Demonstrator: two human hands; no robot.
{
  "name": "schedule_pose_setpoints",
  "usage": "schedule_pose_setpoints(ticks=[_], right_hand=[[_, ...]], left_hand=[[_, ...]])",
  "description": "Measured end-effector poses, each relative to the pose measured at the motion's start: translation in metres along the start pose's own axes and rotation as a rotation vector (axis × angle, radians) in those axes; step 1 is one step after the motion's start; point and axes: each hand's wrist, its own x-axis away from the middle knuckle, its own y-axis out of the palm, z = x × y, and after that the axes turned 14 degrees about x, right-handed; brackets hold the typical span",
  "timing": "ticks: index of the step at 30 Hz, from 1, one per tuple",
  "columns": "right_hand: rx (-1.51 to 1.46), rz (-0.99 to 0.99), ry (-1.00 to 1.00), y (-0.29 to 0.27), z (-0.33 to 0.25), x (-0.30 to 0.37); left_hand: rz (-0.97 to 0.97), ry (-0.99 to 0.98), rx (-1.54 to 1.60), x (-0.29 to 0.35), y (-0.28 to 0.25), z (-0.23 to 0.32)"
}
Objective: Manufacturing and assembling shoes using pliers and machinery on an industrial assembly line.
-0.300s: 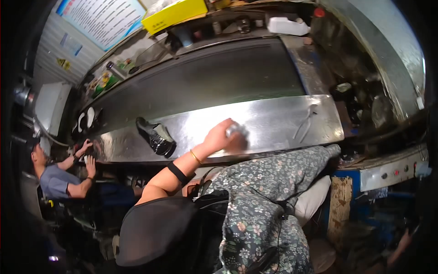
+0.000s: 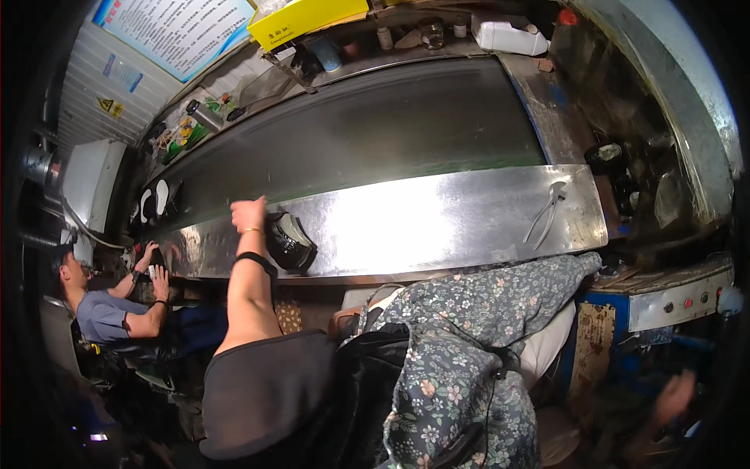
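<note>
L arm [image 2: 251, 306] extended fwd, approx. straight, L hand [image 2: 248, 214] well ahead of body, grip unclear

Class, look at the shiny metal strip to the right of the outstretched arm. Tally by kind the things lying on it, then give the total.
Black shoe: 1
Long-handled metal pliers: 1 pair
Total: 2

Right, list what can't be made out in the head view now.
- Left hand, head view: its own back hides the fingers, so its grip is unclear.
- Hand at lower right, head view: blur and shadow hide its fingers.
- Yellow box, head view: upper edge cuts it off.
</note>
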Motion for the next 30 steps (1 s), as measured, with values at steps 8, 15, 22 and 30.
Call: schedule_pose_setpoints(ticks=[8, 15, 22, 30], right_hand=[[-0.924, -0.315, 0.216, -0.001, -0.351, -0.023], [-1.802, -0.534, 0.333, -0.075, -0.435, -0.180], [-1.372, -0.420, 0.696, -0.089, -0.409, -0.162], [-1.228, -0.270, 0.263, -0.116, -0.389, -0.112]], left_hand=[[-0.445, 0.581, -0.182, 0.050, -0.016, 0.093], [-0.760, 2.283, 0.169, 0.327, -0.039, 0.181], [-0.997, 2.053, 0.483, 0.443, 0.060, 0.219], [-2.019, -0.183, 0.517, 0.522, 0.153, 0.227]])
